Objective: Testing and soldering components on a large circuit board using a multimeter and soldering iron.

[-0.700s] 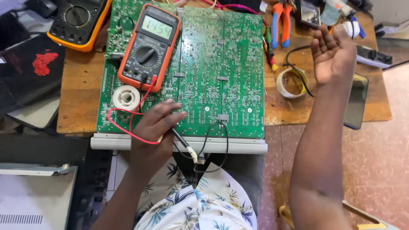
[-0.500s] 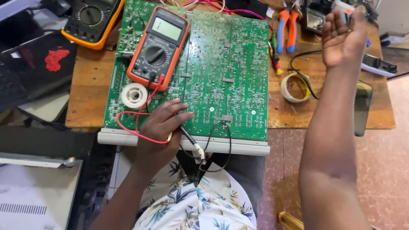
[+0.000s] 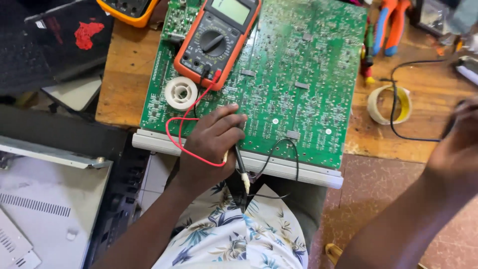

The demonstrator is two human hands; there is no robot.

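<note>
Left hand on the board, probes in its grip

Left hand [image 3: 211,144] sits curled around the probes [image 3: 240,167] at the lower edge of the green circuit board [image 3: 298,74] — red lead [image 3: 179,124] loops up to the orange multimeter [image 3: 216,37], top centre. Right hand [image 3: 455,144] is blurred at the right edge — can't tell its grip.

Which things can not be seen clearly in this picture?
- Right hand, head view: blurred, at the right edge; whether it holds anything cannot be told.
- Probe tip under the left hand: hidden by the fingers on the green circuit board.
- Orange multimeter: screen partly cut by the top edge.
- Yellow meter: mostly cut off at the top.
- Board parts: too small to tell.
</note>
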